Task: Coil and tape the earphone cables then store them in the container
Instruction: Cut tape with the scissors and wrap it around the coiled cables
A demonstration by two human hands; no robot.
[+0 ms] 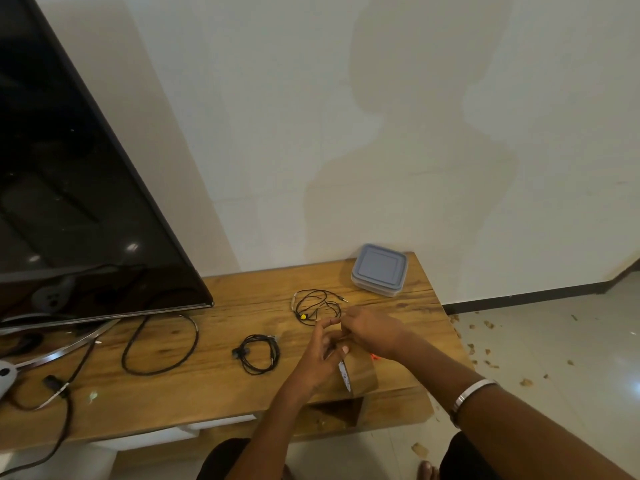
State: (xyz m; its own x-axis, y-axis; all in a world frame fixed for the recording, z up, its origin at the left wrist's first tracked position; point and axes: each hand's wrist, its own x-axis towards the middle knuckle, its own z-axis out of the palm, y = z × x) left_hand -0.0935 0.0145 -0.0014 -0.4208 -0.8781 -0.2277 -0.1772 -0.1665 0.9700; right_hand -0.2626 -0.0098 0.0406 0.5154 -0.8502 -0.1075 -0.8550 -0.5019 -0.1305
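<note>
Nearest the camera: 2 forearms reach forward over a wooden table [221, 403]. A silver bangle [472, 393] sits on the right forearm.

Left hand [318, 362]: fingers curled round a roll of brown tape [356, 372], gripping it at its left side. The roll stands on edge at the table's near rim, its flat faces turned left and right, so its axis runs roughly left to right.

Right hand [370, 329]: just beyond the roll, fingers bent down and meeting the left fingertips. It seems to pinch something at the top of the roll, probably the tape's free end; what exactly it holds cannot be told.

Left of the hands, apart from them: 1 black earphone cable [258, 353] lying in a neat round coil, flat on the table, earbud end toward the left.

Just beyond the hands: a second earphone cable [317, 304], loose and tangled, with a yellow earbud [303, 316] at its near side and the jack plug pointing right, toward the container.

Farther right, at the table's back corner: grey lidded container [379, 270], lid on, well apart from both cables.

Far left: a dark television screen [69, 168] on its stand, with a long black cord [159, 344] looped on the table before it.
</note>
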